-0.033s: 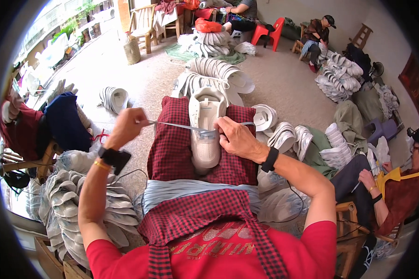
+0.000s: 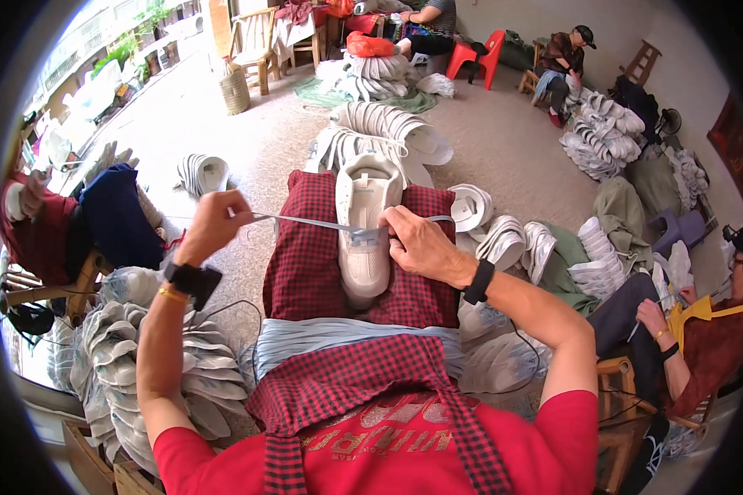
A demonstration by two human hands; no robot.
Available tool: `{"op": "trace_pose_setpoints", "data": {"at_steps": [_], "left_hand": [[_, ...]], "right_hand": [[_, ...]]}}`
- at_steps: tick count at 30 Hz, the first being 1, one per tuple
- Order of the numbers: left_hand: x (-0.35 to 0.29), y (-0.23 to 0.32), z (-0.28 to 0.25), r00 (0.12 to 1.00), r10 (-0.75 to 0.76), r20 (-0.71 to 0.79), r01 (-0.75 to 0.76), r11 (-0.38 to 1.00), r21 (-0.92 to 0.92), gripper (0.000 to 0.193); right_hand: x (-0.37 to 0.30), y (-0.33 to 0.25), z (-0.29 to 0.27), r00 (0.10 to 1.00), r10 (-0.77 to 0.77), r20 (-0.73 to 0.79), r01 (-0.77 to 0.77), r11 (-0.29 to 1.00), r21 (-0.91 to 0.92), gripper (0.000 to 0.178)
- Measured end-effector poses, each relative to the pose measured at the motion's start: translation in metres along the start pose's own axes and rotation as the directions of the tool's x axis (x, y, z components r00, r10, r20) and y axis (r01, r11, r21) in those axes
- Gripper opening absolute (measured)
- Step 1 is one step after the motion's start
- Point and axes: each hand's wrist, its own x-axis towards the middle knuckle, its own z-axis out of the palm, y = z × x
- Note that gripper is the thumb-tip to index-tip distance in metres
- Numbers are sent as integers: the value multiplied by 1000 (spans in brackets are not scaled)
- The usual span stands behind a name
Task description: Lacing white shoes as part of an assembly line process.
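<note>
A white shoe (image 2: 363,276) rests on my lap over a red-and-black checked apron (image 2: 301,272), its toe pointing toward me. A flat pale blue-grey shoelace (image 2: 309,222) runs taut from the shoe's lower eyelets out to the left. My left hand (image 2: 215,223) is closed on that lace, pinching it away from the shoe. At the shoe's right side my right hand (image 2: 421,245) is closed, fingers curled on the lace beside the eyelets; a lace end sticks out behind it. Across my lap lies a bundle of light blue laces (image 2: 355,345).
Stacked white shoe uppers (image 2: 115,363) stand by my left arm, with more stacks (image 2: 499,239) to the right and a pile (image 2: 380,132) ahead. Co-workers sit at the left, right and far side. A red chair (image 2: 480,58) and a bamboo chair (image 2: 257,49) stand farther back.
My left hand has shifted slightly left, drawing the lace with it. My right hand and the shoe stay almost in place.
</note>
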Motion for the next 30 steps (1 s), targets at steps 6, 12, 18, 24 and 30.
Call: {"op": "trace_pose_setpoints", "data": {"at_steps": [6, 12, 18, 24, 30], "left_hand": [[-12, -5, 19, 999, 36, 6, -36, 999, 28, 9], [-5, 53, 66, 978, 191, -89, -204, 961, -187, 26], [5, 75, 90, 959, 282, 37, -271, 945, -186, 25], [10, 80, 97, 947, 314, 62, -295, 931, -215, 24], [12, 76, 97, 944, 322, 66, -303, 931, -205, 20]], "right_hand": [[5, -3, 1, 995, -71, -75, 54, 976, -213, 30], [1, 9, -6, 1000, -31, 0, 31, 996, -84, 22], [19, -19, -29, 992, 16, 124, -9, 998, -55, 13], [12, 35, -52, 978, 192, 85, -174, 967, -185, 16], [3, 14, -34, 996, -86, 30, 91, 953, -289, 32]]}}
